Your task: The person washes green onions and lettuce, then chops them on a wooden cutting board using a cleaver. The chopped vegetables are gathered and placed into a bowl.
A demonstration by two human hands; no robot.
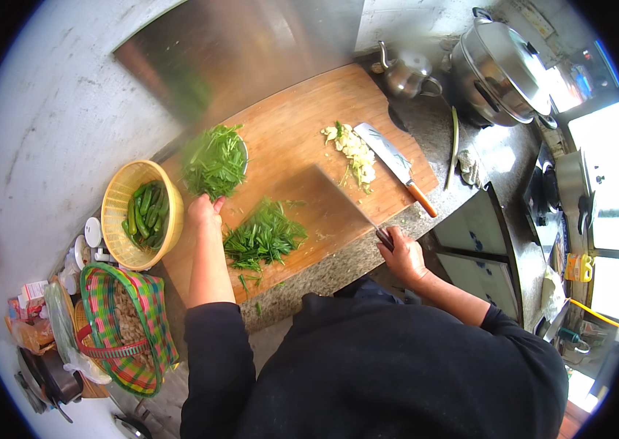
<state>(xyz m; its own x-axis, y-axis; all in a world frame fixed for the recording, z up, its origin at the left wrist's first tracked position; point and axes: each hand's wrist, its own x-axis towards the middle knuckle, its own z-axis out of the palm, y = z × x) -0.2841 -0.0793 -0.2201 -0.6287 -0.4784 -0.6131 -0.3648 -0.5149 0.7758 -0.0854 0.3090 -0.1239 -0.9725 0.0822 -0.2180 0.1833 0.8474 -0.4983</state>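
Note:
My right hand (pixel 405 255) grips the dark handle of a cleaver (pixel 345 197), whose wide blade is over the front half of a wooden cutting board (pixel 287 126). At the near side of a white-rimmed bowl (pixel 245 156) heaped with cut green leaves (pixel 213 162), my left hand (pixel 206 211) touches the heap. Its fingertips are partly hidden, so whether it pinches leaves or the rim is unclear. Another pile of chopped greens (pixel 265 233) lies on the board between my hands. Chopped garlic (pixel 358 153) sits farther right, beside a second knife (pixel 389 151) with an orange-brown handle.
A yellow plastic basket (pixel 112 219) of green peppers (pixel 147 211) stands left of the board. Below it is a woven checked basket (pixel 161 329). At the back right are a metal kettle (pixel 405 77) and a large steamer pot (pixel 496 71). A glove (pixel 469 167) lies on the counter.

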